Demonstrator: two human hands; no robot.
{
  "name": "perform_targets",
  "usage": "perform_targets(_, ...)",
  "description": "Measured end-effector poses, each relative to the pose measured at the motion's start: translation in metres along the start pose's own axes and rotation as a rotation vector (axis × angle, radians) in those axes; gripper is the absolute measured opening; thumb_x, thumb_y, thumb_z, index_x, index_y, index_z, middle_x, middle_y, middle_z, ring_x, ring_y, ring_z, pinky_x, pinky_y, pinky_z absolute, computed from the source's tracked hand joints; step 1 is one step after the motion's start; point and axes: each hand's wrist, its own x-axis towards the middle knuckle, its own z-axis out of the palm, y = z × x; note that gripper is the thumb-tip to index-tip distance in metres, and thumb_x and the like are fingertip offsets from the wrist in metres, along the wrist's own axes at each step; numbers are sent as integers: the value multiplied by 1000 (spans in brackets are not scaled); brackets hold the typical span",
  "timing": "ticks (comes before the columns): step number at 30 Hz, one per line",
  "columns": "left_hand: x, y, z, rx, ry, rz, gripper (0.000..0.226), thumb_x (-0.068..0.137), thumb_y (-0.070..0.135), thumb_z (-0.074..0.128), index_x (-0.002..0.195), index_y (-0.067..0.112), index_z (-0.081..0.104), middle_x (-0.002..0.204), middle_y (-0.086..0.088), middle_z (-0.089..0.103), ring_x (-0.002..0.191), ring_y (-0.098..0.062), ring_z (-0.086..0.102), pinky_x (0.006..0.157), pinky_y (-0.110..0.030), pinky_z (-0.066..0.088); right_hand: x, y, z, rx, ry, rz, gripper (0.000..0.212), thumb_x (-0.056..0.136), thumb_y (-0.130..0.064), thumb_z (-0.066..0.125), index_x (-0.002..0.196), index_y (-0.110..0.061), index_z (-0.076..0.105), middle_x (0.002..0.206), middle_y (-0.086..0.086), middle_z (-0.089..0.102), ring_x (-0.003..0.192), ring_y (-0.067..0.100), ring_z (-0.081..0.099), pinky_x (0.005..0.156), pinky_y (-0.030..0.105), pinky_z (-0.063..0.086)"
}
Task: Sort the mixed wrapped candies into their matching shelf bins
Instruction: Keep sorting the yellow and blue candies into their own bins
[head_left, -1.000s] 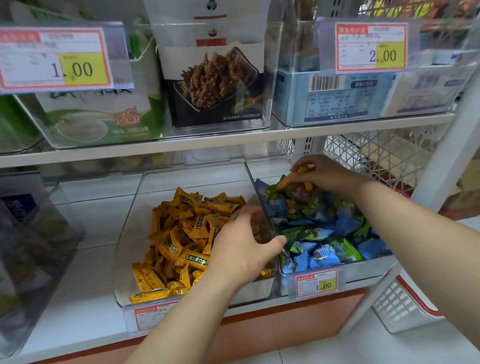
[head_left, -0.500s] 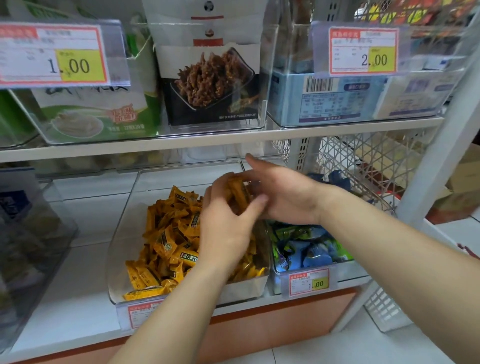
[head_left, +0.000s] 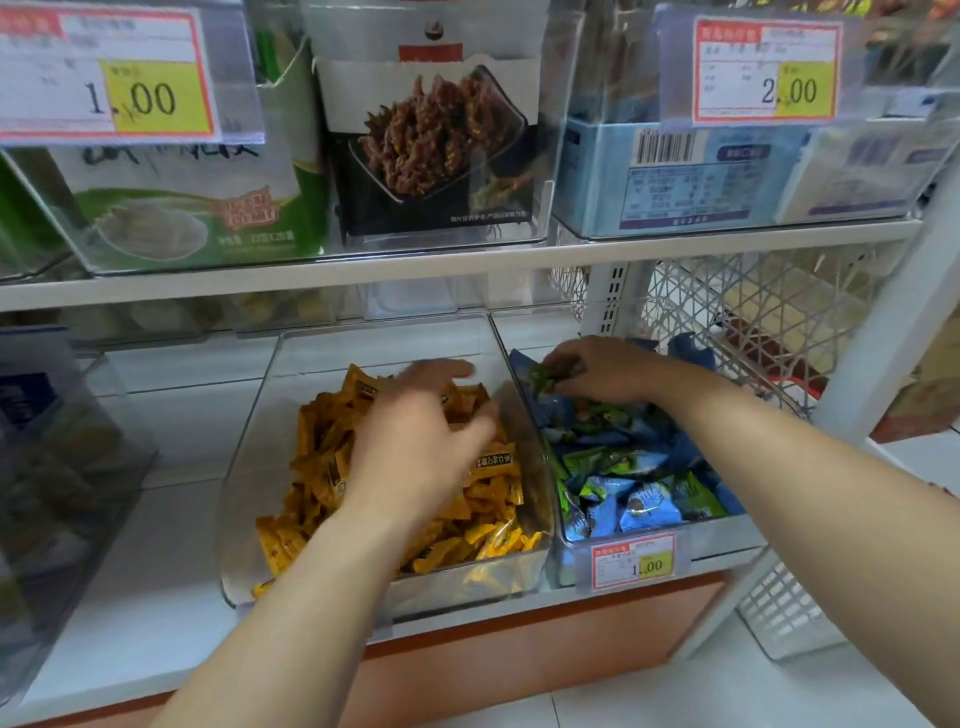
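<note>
Candies in orange wrappers (head_left: 322, 467) fill the left clear bin (head_left: 249, 467) on the lower shelf, piled toward its front and right side. Blue and green wrapped candies (head_left: 634, 488) fill the right clear bin (head_left: 727, 540), which stands just beside it. On the shelf above I see more clear bins, holding a green and white packet (head_left: 192, 208), a dark packet picturing a brown snack (head_left: 436, 140) and pale blue boxes with a barcode (head_left: 691, 182). The small price tag (head_left: 634, 561) on the front of the right bin reads 1.00. The upper left tag (head_left: 109, 78) also reads 1.00 and the upper right tag (head_left: 769, 73) reads 2.00. The smaller print on all of them is too blurred for me to read. The left hand (head_left: 421, 441) hovers over the orange pile with its fingers spread and relaxed, though it is smeared by motion. The right hand (head_left: 613, 369) is at the back of the right bin, fingers curled and pinching a green wrapped candy (head_left: 545, 376). Half a second ago both hands met above the wall between the two bins, with orange wrappers between them. They have since parted, the left staying over the orange candies and the right going back among the blue and green ones.
</note>
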Motion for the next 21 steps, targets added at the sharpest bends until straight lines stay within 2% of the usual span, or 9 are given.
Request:
perform_targets(2, -10, 12, 12, -22, -100, 59, 41, 84, 55, 62, 122, 39, 60, 112, 21, 62, 101, -1, 57, 78, -12, 42, 6, 1, 3, -32, -128, 39, 37, 89, -32, 68, 125, -23, 63, 123, 1, 64, 103, 17, 59, 91, 34, 49)
perform_targets(4, -16, 16, 21, -33, -186, 76, 42, 86, 55, 58, 125, 39, 58, 119, 20, 64, 109, -3, 58, 89, -22, 49, 8, 0, 1, -75, -215, 78, 57, 86, -38, 70, 139, -28, 53, 133, -2, 56, 116, 21, 55, 101, 38, 46)
perform_targets(6, -17, 17, 26, -41, -227, 60, 42, 88, 53, 56, 127, 38, 55, 123, 17, 64, 113, -5, 58, 94, -29, 50, 11, 1, 2, -121, -252, 104, 73, 84, -44, 72, 148, -31, 41, 141, 0, 48, 125, 23, 49, 103, 36, 42)
perform_targets(10, -18, 16, 26, -56, -223, 50, 42, 88, 55, 54, 126, 39, 52, 120, 18, 64, 109, -5, 60, 90, -31, 53, 15, 0, 14, -176, -226, 82, 65, 81, -47, 72, 139, -29, 46, 135, 3, 56, 111, 21, 55, 92, 33, 47)
perform_targets(12, -19, 16, 27, -60, -216, 50, 42, 88, 55, 53, 126, 39, 52, 120, 18, 64, 109, -5, 59, 90, -31, 53, 14, -1, 18, -169, -246, 68, 65, 85, -48, 68, 142, -31, 42, 142, 5, 52, 119, 24, 53, 98, 36, 45)
perform_targets(15, -18, 17, 28, -74, -216, 41, 40, 88, 53, 54, 125, 39, 53, 119, 19, 64, 109, -5, 59, 91, -31, 53, 8, -3, 21, -144, -278, 31, 72, 93, -46, 61, 155, -36, 25, 155, 3, 38, 136, 26, 42, 107, 36, 36)
perform_targets(19, -19, 20, 29, -93, -195, 24, 35, 89, 50, 57, 123, 40, 53, 118, 19, 64, 109, -5, 59, 91, -28, 52, 4, -2, 24, -30, -257, -24, 58, 96, -38, 62, 148, -27, 39, 146, 1, 49, 121, 16, 49, 98, 30, 39)
perform_targets(21, -18, 21, 30, -93, -186, 12, 35, 89, 49, 57, 123, 39, 54, 117, 18, 64, 108, -6, 59, 91, -30, 52, 6, -3, 22, -33, -308, 1, 60, 97, -34, 60, 150, -27, 36, 150, 1, 44, 129, 20, 46, 105, 34, 37)
